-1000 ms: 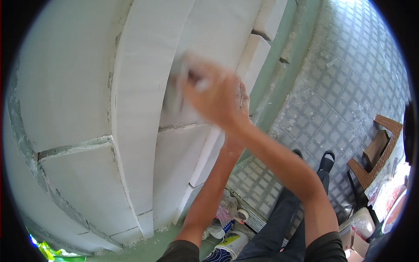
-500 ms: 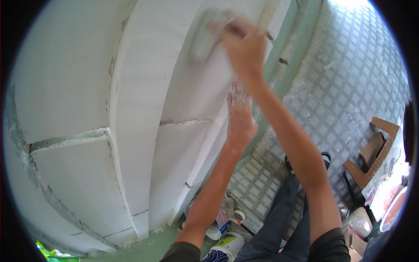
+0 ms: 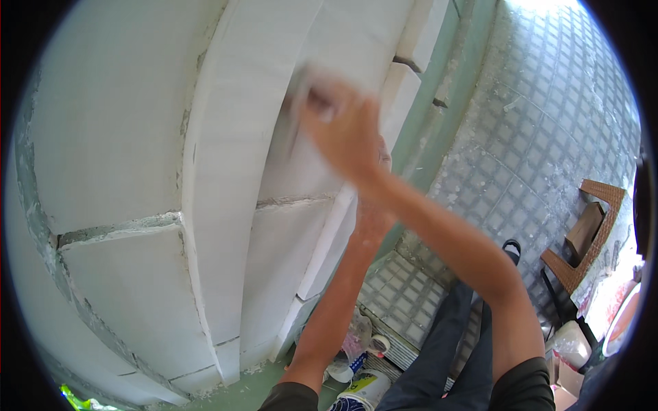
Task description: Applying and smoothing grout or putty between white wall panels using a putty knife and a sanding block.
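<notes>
My right hand (image 3: 339, 123) is closed on a grey flat tool (image 3: 291, 130), blurred by motion, against the white panel (image 3: 298, 171) of the wall. My left hand (image 3: 372, 216) is beneath and behind my right forearm, at the panel's raised white edge. Only its wrist and some fingertips show, stretched out along that edge; the rest is hidden. A cracked, rough seam (image 3: 288, 201) crosses the panel below the tool.
A green strip (image 3: 452, 96) runs beside a patterned tiled floor (image 3: 528, 137). A woven-edged frame (image 3: 576, 274), plastic containers (image 3: 567, 342) and a basin are at the right. Below are my legs, a tape roll (image 3: 380, 342), bags and a bucket (image 3: 363, 390).
My right hand with the tool went up and right along the panel, then came back down and left. My left hand stays at the raised edge, now more covered by the right forearm.
</notes>
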The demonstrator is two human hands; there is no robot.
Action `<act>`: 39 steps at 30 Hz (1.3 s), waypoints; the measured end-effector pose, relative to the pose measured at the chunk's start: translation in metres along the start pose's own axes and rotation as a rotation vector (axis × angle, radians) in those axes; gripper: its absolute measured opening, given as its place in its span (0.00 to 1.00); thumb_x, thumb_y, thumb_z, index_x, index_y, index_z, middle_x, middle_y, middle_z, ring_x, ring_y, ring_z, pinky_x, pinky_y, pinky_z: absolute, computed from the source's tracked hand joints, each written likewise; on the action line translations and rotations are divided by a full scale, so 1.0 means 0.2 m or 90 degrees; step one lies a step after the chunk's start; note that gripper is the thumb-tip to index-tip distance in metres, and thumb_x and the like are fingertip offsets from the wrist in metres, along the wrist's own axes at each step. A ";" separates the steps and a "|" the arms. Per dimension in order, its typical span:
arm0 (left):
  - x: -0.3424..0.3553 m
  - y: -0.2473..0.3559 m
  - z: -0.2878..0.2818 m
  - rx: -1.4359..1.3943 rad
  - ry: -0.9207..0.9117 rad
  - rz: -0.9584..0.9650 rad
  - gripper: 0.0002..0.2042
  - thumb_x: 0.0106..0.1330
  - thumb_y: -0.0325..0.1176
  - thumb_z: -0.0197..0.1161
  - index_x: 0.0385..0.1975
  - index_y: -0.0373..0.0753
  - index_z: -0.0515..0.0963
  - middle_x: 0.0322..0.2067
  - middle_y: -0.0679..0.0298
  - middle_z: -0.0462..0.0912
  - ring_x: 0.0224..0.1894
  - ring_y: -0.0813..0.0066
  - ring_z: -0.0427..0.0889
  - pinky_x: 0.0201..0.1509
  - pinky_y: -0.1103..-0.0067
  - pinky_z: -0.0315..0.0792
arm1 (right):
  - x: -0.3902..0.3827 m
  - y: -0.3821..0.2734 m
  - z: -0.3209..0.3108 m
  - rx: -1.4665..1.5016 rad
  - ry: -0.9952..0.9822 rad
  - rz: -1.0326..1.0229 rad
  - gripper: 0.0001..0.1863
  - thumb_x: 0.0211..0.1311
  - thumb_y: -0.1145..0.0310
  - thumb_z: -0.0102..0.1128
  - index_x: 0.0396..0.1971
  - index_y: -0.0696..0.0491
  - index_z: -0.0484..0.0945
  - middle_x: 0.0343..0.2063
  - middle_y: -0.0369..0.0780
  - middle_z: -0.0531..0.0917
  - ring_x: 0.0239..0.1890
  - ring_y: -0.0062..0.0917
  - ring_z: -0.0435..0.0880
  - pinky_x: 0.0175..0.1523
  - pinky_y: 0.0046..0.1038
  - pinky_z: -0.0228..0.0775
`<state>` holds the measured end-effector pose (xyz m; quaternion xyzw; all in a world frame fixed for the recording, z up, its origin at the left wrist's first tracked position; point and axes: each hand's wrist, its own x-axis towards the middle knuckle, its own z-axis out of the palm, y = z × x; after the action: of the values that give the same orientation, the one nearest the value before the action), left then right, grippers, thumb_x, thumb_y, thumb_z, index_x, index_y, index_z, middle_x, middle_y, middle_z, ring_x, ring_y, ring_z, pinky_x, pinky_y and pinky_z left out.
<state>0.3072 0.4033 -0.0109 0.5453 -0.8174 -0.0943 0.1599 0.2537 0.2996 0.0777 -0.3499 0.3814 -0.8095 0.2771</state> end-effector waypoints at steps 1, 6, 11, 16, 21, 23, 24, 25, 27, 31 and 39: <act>0.00 0.00 0.02 -0.004 0.001 -0.022 0.40 0.54 0.20 0.59 0.71 0.26 0.54 0.72 0.40 0.54 0.75 0.42 0.51 0.77 0.56 0.46 | -0.08 -0.03 -0.03 0.041 -0.024 0.045 0.11 0.52 0.67 0.64 0.20 0.60 0.79 0.14 0.46 0.80 0.15 0.32 0.76 0.26 0.34 0.69; 0.03 0.00 0.00 0.073 -0.054 -0.059 0.40 0.49 0.16 0.60 0.69 0.28 0.59 0.70 0.40 0.57 0.74 0.46 0.54 0.77 0.55 0.47 | 0.32 -0.01 -0.09 -0.038 -0.027 0.226 0.10 0.52 0.69 0.61 0.20 0.60 0.76 0.14 0.49 0.77 0.14 0.34 0.73 0.26 0.35 0.67; 0.03 0.04 0.00 -0.011 0.048 -0.017 0.38 0.46 0.15 0.59 0.65 0.27 0.63 0.68 0.39 0.61 0.72 0.43 0.56 0.76 0.53 0.49 | -0.03 -0.06 -0.07 0.034 -0.048 0.053 0.06 0.52 0.70 0.64 0.24 0.57 0.80 0.16 0.45 0.81 0.16 0.29 0.76 0.27 0.32 0.69; 0.01 -0.01 0.04 0.067 -0.070 -0.048 0.36 0.56 0.23 0.57 0.69 0.27 0.59 0.70 0.40 0.58 0.75 0.45 0.53 0.78 0.58 0.46 | 0.33 -0.03 -0.10 -0.023 -0.023 0.187 0.06 0.52 0.69 0.65 0.27 0.57 0.83 0.16 0.45 0.80 0.15 0.25 0.75 0.26 0.28 0.69; 0.02 0.01 0.01 -0.129 0.114 -0.020 0.33 0.55 0.23 0.58 0.66 0.28 0.64 0.68 0.40 0.62 0.72 0.43 0.57 0.77 0.55 0.47 | -0.07 -0.09 -0.07 0.052 -0.091 0.064 0.06 0.50 0.71 0.63 0.24 0.57 0.81 0.14 0.46 0.76 0.14 0.28 0.72 0.25 0.30 0.68; 0.05 0.03 -0.02 0.037 -0.117 -0.083 0.36 0.53 0.26 0.57 0.68 0.29 0.62 0.70 0.42 0.60 0.74 0.45 0.56 0.79 0.57 0.47 | 0.04 -0.03 -0.08 0.027 -0.112 0.143 0.05 0.50 0.71 0.63 0.22 0.58 0.81 0.13 0.46 0.76 0.14 0.28 0.75 0.25 0.30 0.68; 0.07 0.04 -0.06 0.129 -0.228 -0.113 0.38 0.52 0.28 0.57 0.69 0.29 0.61 0.71 0.43 0.59 0.74 0.46 0.55 0.79 0.59 0.46 | 0.22 -0.04 -0.08 0.054 -0.038 0.198 0.07 0.50 0.71 0.63 0.19 0.59 0.78 0.12 0.46 0.75 0.13 0.27 0.73 0.23 0.31 0.66; 0.08 -0.01 -0.07 0.131 -0.231 -0.112 0.38 0.52 0.28 0.57 0.69 0.29 0.61 0.71 0.43 0.59 0.74 0.46 0.55 0.79 0.59 0.46 | 0.32 -0.02 -0.09 0.010 -0.027 0.193 0.08 0.50 0.71 0.63 0.18 0.59 0.76 0.12 0.45 0.74 0.13 0.28 0.72 0.23 0.32 0.66; 0.09 -0.14 -0.12 0.493 -0.012 0.410 0.42 0.52 0.26 0.56 0.72 0.29 0.54 0.73 0.45 0.56 0.76 0.50 0.53 0.80 0.60 0.46 | 0.25 -0.04 -0.05 -0.008 -0.037 0.135 0.09 0.50 0.72 0.62 0.17 0.58 0.73 0.13 0.46 0.74 0.14 0.32 0.72 0.24 0.33 0.66; 0.07 0.10 -0.07 0.347 -0.133 -0.123 0.39 0.53 0.23 0.59 0.71 0.31 0.58 0.69 0.45 0.62 0.73 0.48 0.58 0.77 0.54 0.47 | -0.10 -0.08 -0.03 0.074 -0.071 0.062 0.07 0.49 0.74 0.61 0.18 0.57 0.72 0.13 0.47 0.73 0.15 0.37 0.71 0.24 0.35 0.66; 0.03 0.03 -0.04 0.187 -0.050 -0.024 0.44 0.55 0.30 0.62 0.74 0.30 0.51 0.75 0.45 0.51 0.77 0.50 0.50 0.80 0.62 0.42 | -0.20 -0.09 -0.05 0.044 -0.116 0.044 0.06 0.50 0.75 0.68 0.29 0.58 0.80 0.22 0.45 0.81 0.19 0.25 0.79 0.28 0.27 0.71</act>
<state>0.3027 0.3998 -0.0013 0.5740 -0.8177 0.0024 0.0445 0.2668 0.3412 0.0737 -0.3989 0.3382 -0.7771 0.3503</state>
